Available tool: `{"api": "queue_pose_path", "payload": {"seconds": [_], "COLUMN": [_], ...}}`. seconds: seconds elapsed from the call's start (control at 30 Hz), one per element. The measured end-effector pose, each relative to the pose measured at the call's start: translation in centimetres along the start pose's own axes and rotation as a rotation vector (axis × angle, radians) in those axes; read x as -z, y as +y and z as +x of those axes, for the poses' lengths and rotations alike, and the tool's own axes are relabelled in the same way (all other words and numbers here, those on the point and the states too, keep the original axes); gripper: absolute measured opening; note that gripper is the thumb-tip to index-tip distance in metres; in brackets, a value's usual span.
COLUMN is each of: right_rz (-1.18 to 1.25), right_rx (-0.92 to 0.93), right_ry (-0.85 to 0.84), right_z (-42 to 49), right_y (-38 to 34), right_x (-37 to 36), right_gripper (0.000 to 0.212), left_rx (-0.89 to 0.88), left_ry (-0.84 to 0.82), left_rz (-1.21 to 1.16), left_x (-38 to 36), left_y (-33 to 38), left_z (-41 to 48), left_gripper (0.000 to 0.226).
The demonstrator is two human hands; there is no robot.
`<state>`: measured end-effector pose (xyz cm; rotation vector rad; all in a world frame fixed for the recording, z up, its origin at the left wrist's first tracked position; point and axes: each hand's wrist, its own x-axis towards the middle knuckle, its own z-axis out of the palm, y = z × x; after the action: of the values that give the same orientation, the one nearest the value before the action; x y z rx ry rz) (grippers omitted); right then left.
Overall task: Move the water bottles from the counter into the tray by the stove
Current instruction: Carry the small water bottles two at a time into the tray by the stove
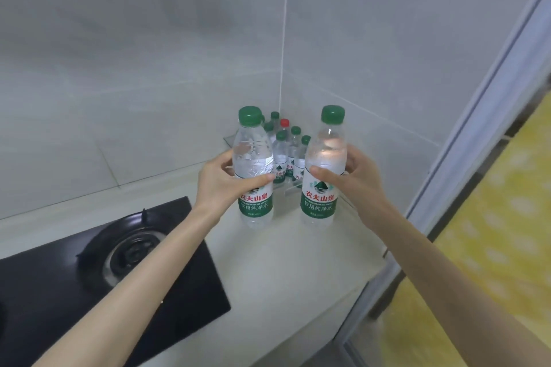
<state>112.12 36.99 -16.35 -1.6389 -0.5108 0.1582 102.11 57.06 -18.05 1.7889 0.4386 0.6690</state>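
Left hand (219,185) gripped the left bottle (253,158) at mid-body: thumb laid across the front just above the label, fingers curled round the far side. Right hand (356,180) gripped the right bottle (323,188) the same way, thumb on the front above the label, fingers wrapped behind. Both held bottles were upright, clear, green-capped, with green-and-white labels; they stood side by side with a gap between them, not touching. Whether their bases rested on the counter (283,262) or hung just above it could not be told. Behind the gap, in the corner where the two tiled walls met, sat the clear tray (229,140), holding a tight cluster of upright stored bottles (280,158) of the same kind. Most had green caps; one red-capped bottle (284,125) stood toward the back. The two held bottles were in front of the tray, outside it. Left of the left forearm lay the black stove (44,307), its burner (131,253) near the arm. At the right edge ran a pale door frame (477,116), with a blurred yellow patterned surface (492,232) beyond it.
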Motion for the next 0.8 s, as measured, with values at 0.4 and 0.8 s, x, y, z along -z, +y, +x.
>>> {"api": "queue_pose_path", "payload": {"seconds": [0.4, 0.8], "right_rz": [0.023, -0.076], "right_rx": [0.077, 0.046], "right_ry": [-0.175, -0.223], "right_z": [15.3, 24.4], "right_y": [4.2, 11.9], "right_x": [0.0, -4.3], "right_gripper": [0.042, 0.085], "left_rx": [0.092, 0.155], "left_ry": [0.280, 0.333], "left_rz": [0.088, 0.171], "left_x": [-5.7, -8.6], "left_y": [-3.7, -6.9], "left_z": [8.9, 13.7], "left_gripper": [0.054, 0.052]}}
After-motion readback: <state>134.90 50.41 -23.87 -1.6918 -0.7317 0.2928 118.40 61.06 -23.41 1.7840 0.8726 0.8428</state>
